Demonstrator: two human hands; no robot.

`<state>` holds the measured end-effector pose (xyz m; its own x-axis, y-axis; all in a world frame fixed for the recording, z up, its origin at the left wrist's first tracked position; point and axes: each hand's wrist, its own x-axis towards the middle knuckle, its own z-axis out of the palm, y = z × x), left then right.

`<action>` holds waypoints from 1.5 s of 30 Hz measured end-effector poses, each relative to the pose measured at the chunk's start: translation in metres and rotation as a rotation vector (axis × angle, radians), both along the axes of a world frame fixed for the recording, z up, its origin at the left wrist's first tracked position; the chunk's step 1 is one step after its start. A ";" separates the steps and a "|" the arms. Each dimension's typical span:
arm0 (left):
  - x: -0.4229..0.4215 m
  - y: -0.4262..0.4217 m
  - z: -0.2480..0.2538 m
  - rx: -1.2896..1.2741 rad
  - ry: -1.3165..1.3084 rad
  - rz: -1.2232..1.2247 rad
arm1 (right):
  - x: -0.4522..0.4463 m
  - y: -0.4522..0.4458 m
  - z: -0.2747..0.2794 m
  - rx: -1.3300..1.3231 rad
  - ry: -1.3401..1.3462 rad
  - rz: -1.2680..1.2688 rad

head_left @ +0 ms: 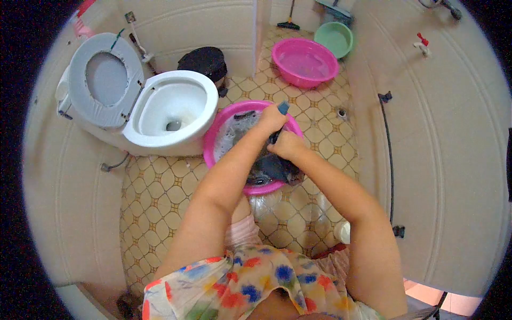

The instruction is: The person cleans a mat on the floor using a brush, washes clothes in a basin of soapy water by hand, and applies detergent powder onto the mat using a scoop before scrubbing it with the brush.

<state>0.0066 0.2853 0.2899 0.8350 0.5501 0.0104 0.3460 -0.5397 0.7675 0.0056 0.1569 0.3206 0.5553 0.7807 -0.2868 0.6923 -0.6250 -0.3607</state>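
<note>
My left hand (272, 118) is closed around a dark wet cloth (277, 166), and a blue-grey end of something, perhaps the same cloth, sticks out past the fingers. Just below it, my right hand (288, 145) also grips the cloth, which bunches between the two fists and hangs down under them. Both hands are over the right side of a pink basin (212, 140) on the floor. Soapy water (230, 133) with white foam and more dark fabric fills the basin. My forearms hide part of its contents.
A toilet (200, 88) with its seat raised stands left of the basin, beside a black-covered bin (202, 63). Farther back are a second pink basin (298, 80) with water, a green basin (334, 38) and a floor squeegee (288, 24). A red-handled tap (423, 45) is on the right wall.
</note>
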 end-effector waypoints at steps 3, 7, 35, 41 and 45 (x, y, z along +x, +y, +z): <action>-0.007 -0.001 0.020 -0.082 -0.024 -0.025 | -0.007 0.000 0.015 0.013 0.014 -0.055; -0.012 -0.001 0.031 -0.614 -0.381 -0.060 | 0.006 -0.011 0.020 0.444 0.291 -0.081; -0.036 -0.037 0.045 -0.663 -0.353 -0.349 | 0.060 0.000 0.045 0.839 0.382 -0.235; -0.037 -0.036 0.066 -0.725 -0.360 -0.117 | 0.067 -0.023 0.044 0.820 0.750 -0.182; -0.033 -0.016 0.064 -0.961 -0.419 -0.045 | 0.099 -0.024 -0.017 0.806 1.039 -0.183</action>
<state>-0.0269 0.2690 0.3535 0.8856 0.4482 -0.1213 -0.0518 0.3549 0.9335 0.1046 0.1330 0.3039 0.4751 0.8697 -0.1339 -0.1998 -0.0415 -0.9789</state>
